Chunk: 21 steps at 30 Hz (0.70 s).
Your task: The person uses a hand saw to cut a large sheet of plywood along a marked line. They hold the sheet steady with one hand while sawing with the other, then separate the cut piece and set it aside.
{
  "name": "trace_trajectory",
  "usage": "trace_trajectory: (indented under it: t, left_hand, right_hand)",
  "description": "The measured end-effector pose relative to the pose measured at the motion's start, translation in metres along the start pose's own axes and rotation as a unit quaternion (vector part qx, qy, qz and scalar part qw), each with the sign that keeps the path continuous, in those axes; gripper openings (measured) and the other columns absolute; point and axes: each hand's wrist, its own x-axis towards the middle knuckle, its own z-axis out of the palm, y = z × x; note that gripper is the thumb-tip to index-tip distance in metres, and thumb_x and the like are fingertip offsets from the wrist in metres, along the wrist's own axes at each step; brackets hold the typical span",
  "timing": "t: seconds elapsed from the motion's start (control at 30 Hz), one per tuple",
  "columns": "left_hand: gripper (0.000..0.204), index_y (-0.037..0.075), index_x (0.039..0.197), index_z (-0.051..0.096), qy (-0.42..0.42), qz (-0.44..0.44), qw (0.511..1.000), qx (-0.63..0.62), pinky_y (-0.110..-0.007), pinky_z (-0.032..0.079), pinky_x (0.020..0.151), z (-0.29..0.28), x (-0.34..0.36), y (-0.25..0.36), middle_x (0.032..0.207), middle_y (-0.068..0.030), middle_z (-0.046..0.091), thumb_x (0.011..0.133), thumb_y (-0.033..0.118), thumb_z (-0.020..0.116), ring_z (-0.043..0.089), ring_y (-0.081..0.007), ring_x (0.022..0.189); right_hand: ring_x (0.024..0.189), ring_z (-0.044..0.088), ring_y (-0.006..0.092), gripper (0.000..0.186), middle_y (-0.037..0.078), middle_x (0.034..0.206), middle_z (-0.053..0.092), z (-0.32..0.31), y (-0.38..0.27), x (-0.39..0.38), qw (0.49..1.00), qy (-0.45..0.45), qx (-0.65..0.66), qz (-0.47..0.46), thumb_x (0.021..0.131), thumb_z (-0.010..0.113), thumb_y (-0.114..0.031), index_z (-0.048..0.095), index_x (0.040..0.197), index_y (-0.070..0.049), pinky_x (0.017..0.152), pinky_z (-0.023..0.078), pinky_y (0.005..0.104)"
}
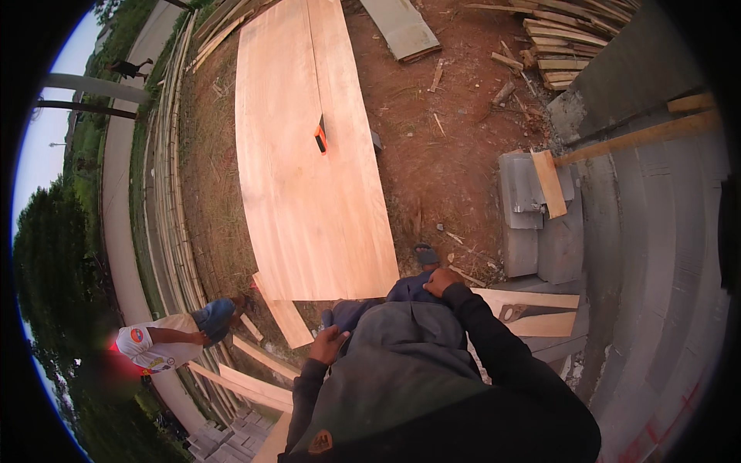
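My right hand [441, 282] is closed on the dark blue trousers [409, 288] at my right thigh. On the other side my left hand [329, 345] has its fingers curled against the cloth of my left trouser leg. Directly ahead of me lies a long, pale plywood sheet [309, 216], its near edge by my knees. A thin dark line runs lengthwise from its far end to an orange-and-black object [321, 136], whose kind I cannot make out. To my right, a handsaw [525, 312] rests on a wooden board [552, 324].
A person [174, 338] in a white shirt stands at left. Bamboo poles [171, 185] run beside a road [117, 193]. Grey blocks [525, 224] carry a short wooden piece [549, 184] at right. Stacked timber [567, 46] lies at far right; planks [284, 312] lie at near left.
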Motion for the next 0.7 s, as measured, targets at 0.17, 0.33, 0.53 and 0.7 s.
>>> trace_trajectory:
  t: [0.17, 0.33, 0.53, 0.7]
  left_hand:
    - [0.039, 0.002, 0.074, 0.044, 0.009, 0.018, 0.999, -0.031, -0.035, 0.035, 0.059, -0.002, -0.009, 0.025, 0.064, -0.0032, 0.037, 0.093, 0.025, 0.069, 0.038, -0.0109, 0.065]
    - [0.036, 0.000, 0.077, 0.051, -0.054, 0.024, 0.997, -0.049, -0.035, 0.039, 0.059, -0.027, -0.022, 0.048, 0.062, -0.0068, 0.047, 0.095, 0.027, 0.066, 0.043, -0.0130, 0.062]
    - [0.037, -0.002, 0.079, 0.060, -0.025, -0.047, 0.997, -0.048, -0.034, 0.044, 0.064, -0.045, -0.011, 0.058, 0.066, -0.0096, 0.056, 0.096, 0.031, 0.066, 0.052, -0.0138, 0.066]
    - [0.037, -0.001, 0.079, 0.062, -0.143, -0.054, 0.988, -0.023, -0.036, 0.044, 0.066, -0.099, 0.022, 0.038, 0.067, -0.0094, 0.056, 0.096, 0.033, 0.067, 0.053, -0.0156, 0.067]
  right_hand:
    - [0.096, 0.070, 0.0331, 0.023, 0.015, 0.098, 0.074, -0.019, -0.006, -0.010, 0.999, -0.010, 0.010, -0.036, 0.085, 0.073, -0.031, 0.079, 0.093, -0.010, 0.087, 0.054, 0.0447]
    - [0.088, 0.071, 0.0310, 0.027, 0.016, 0.091, 0.074, -0.011, 0.002, -0.001, 0.994, 0.028, 0.021, -0.101, 0.084, 0.074, -0.031, 0.078, 0.090, -0.005, 0.081, 0.055, 0.0423]
    - [0.086, 0.072, 0.0286, 0.022, 0.015, 0.089, 0.075, -0.015, -0.021, -0.001, 0.988, -0.037, 0.080, -0.127, 0.084, 0.073, -0.024, 0.078, 0.088, -0.003, 0.081, 0.055, 0.0402]
    - [0.073, 0.068, 0.0169, 0.022, 0.009, 0.077, 0.072, -0.025, -0.050, -0.007, 0.964, -0.192, 0.169, -0.074, 0.086, 0.071, -0.022, 0.077, 0.094, -0.003, 0.071, 0.054, 0.0328]
